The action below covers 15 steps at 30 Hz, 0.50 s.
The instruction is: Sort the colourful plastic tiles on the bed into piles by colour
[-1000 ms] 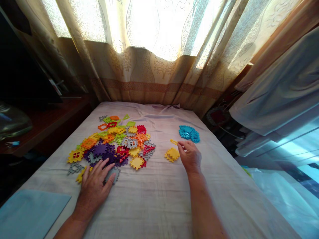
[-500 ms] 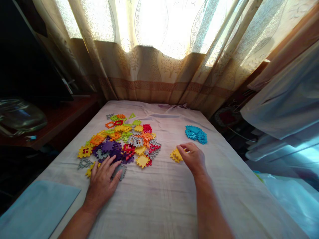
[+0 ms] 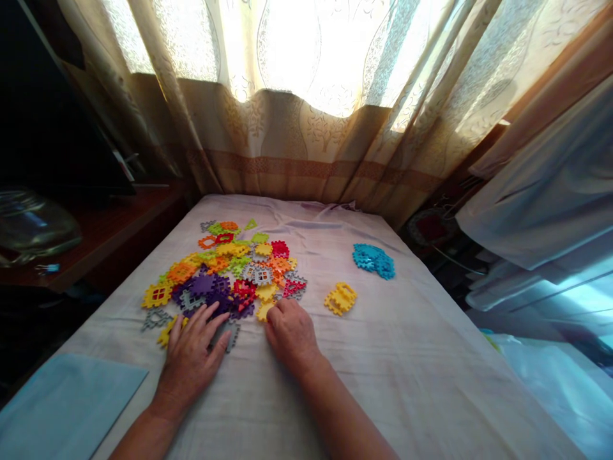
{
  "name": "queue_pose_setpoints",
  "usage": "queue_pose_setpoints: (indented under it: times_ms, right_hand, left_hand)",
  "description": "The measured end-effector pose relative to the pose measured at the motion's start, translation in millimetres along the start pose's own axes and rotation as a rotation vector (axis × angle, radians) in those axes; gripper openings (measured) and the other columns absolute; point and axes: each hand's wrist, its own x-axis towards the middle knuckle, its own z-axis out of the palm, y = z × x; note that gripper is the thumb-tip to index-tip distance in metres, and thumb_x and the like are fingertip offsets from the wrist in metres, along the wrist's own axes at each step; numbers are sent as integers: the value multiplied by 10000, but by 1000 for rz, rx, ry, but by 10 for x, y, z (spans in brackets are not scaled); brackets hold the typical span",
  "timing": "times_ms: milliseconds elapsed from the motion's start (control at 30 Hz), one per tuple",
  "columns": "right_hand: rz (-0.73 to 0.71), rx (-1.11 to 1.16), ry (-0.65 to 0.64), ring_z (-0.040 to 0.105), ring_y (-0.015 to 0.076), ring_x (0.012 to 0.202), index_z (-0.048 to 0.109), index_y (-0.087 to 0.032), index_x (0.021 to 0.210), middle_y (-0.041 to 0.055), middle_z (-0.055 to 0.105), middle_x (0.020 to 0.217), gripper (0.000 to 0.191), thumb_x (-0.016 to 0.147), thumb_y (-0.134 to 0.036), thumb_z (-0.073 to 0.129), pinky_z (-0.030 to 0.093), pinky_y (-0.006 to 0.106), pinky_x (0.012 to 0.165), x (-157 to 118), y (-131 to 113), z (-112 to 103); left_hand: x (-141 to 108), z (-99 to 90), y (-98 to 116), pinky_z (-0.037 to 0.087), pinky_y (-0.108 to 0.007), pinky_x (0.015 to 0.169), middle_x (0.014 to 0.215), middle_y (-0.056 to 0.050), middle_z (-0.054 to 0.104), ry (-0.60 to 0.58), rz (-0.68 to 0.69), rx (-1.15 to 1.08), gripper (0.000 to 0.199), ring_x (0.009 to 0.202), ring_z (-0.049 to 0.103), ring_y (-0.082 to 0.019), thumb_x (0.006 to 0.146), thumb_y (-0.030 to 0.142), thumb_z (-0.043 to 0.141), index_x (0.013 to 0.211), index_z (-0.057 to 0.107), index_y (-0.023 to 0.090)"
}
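A loose heap of plastic interlocking building pieces (image 3: 205, 284) in several colours, with notched edges, lies on the cloth. My left hand (image 3: 194, 358) rests at its near edge, fingers spread. A grey piece (image 3: 232, 335) shows beside the thumb, and a yellow piece (image 3: 165, 333) sticks out by the little finger. At the heap's right edge, my right hand (image 3: 294, 335) has its fingers curled down on a yellow square piece (image 3: 264, 311), partly covered. Further right lies a small group of yellow pieces (image 3: 341, 298). Beyond it are blue pieces (image 3: 373, 260) gathered together.
A pale cloth (image 3: 421, 358) covers the table. At the near left lies a light blue flat sheet (image 3: 71, 402). A glass jar (image 3: 36, 227) and a dark screen (image 3: 52, 115) stand on a wooden desk at left. Curtains (image 3: 287, 147) hang behind; fabric hangs at right.
My right hand has left the yellow group and moved left to the yellow square piece at the heap. The yellow group is now uncovered. My left hand stays in place.
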Motion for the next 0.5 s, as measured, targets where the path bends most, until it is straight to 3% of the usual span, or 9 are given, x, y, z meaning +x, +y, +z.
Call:
queue_pose_setpoints:
  times_ms: [200, 333, 433, 500]
  right_hand:
    - [35, 117, 89, 601, 166, 840, 652, -219, 807, 33, 674, 866, 86, 865, -220, 589, 420, 247, 718, 25, 126, -260]
    - [314, 222, 195, 620, 146, 716, 683, -229, 840, 15, 706, 805, 124, 868, -239, 563, 407, 245, 656, 17, 583, -388]
    - [577, 209, 278, 620, 168, 654, 705, -229, 922, 19, 705, 746, 170, 854, -297, 565, 382, 263, 588, -34, 955, -372]
    - [668, 181, 320, 616, 187, 640, 707, -230, 932, 27, 701, 736, 199, 854, -327, 551, 363, 279, 564, -80, 1117, -335]
  left_hand:
    - [1, 5, -22, 289, -575, 1083, 1320, -116, 617, 5, 14, 9, 402, 1239, 544, -315, 918, 448, 408, 1152, 659, 240]
    - [-3, 23, -41, 268, -566, 1105, 1319, -105, 620, 8, 5, 9, 395, 1250, 535, -304, 908, 446, 415, 1145, 665, 252]
    - [-2, 30, -42, 264, -565, 1107, 1320, -107, 618, 6, 9, 11, 396, 1250, 533, -300, 909, 445, 414, 1149, 660, 248]
    - [0, 28, -35, 270, -565, 1104, 1327, -108, 613, 4, 10, 10, 398, 1250, 532, -300, 911, 444, 408, 1153, 657, 250]
